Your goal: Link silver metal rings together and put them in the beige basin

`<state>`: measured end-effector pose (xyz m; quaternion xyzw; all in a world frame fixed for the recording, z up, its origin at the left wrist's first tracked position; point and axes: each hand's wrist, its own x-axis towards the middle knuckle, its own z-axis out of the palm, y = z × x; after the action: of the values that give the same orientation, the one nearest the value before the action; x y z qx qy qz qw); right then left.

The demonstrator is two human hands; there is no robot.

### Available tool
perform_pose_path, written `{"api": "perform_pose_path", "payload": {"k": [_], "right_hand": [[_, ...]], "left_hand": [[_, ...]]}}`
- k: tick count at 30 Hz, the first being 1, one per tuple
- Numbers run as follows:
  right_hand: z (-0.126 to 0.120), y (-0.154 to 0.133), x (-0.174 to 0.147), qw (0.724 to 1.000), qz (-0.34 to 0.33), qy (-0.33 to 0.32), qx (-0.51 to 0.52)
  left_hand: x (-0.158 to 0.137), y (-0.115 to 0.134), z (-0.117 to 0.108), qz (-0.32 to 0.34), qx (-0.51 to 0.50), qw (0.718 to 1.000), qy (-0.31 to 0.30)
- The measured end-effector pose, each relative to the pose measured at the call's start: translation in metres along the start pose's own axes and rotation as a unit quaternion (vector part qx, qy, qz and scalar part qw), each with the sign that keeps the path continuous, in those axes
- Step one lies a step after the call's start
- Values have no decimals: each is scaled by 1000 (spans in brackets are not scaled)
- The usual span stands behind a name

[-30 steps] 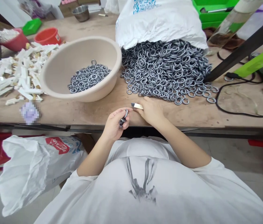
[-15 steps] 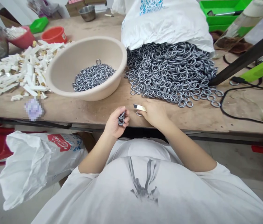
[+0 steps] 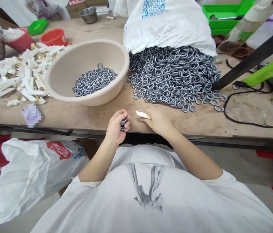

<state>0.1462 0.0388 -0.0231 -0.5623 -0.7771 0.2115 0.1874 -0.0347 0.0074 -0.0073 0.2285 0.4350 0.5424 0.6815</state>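
My left hand (image 3: 118, 127) is closed around several dark grey rings (image 3: 123, 124), stacked against the fingers just above the table's front edge. To its right, my right hand (image 3: 159, 121) pinches a short, flat, pale knife blade (image 3: 142, 114), its slanted tip pointing left toward the other hand. The fingertips of the right hand are partly hidden, so whether they also hold a ring cannot be seen. Beyond the hands lies a large heap of grey rings (image 3: 172, 76). A beige basin (image 3: 61, 94) behind my left hand contains more of these rings (image 3: 95, 81).
A white sack (image 3: 167, 29) spills the heap. White strips (image 3: 27, 74) are piled left, near a red bowl (image 3: 54, 37). A black post (image 3: 250, 58) and cable (image 3: 238, 119) stand right. Below the table edge sits an open white bag (image 3: 32, 171).
The blade's tip, dark before, now shines pale. The ring that lay beneath my right fingers is out of sight. My left fingers have curled more over the stacked rings, and the view has shifted slightly.
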Motion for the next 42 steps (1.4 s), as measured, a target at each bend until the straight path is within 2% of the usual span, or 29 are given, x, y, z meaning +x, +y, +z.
{"api": "perform_pose_path", "payload": {"k": [3,5,7,9,11,14,18,24,28,30,33,37,42], "right_hand": [[-5,2,1,987,18,33,156],[-10,-1,0,955,8,43,294],[-13,-6,-2,919,-23,33,392],[-11,-12,-4,897,-44,36,439],[-5,-16,-6,888,-54,53,453],[7,-16,-8,889,-60,68,449],[14,-13,-13,881,-50,53,468],[5,-21,-21,892,-103,104,428],[-1,-25,-19,889,-71,61,448],[-6,-23,-17,891,-52,61,447],[-17,-21,-19,912,-65,113,388],[-27,-26,-30,952,-152,88,251],[-27,-32,-36,964,-194,101,152]], "left_hand": [[-2,-4,3,24,30,999,4],[-3,-10,7,24,53,998,-12],[-4,-15,12,7,68,996,-53],[-6,-19,16,-17,68,992,-104],[-8,-21,19,-33,57,989,-135],[-11,-19,21,-43,42,988,-140],[-14,-13,21,-60,39,988,-139],[-17,-13,24,-27,47,991,-122],[-20,-15,27,-29,50,990,-131],[-22,-12,28,-31,52,989,-138],[-24,-6,29,-31,48,988,-142],[-24,-3,29,-27,28,992,-116],[-25,-3,30,-31,23,995,-91]]}}
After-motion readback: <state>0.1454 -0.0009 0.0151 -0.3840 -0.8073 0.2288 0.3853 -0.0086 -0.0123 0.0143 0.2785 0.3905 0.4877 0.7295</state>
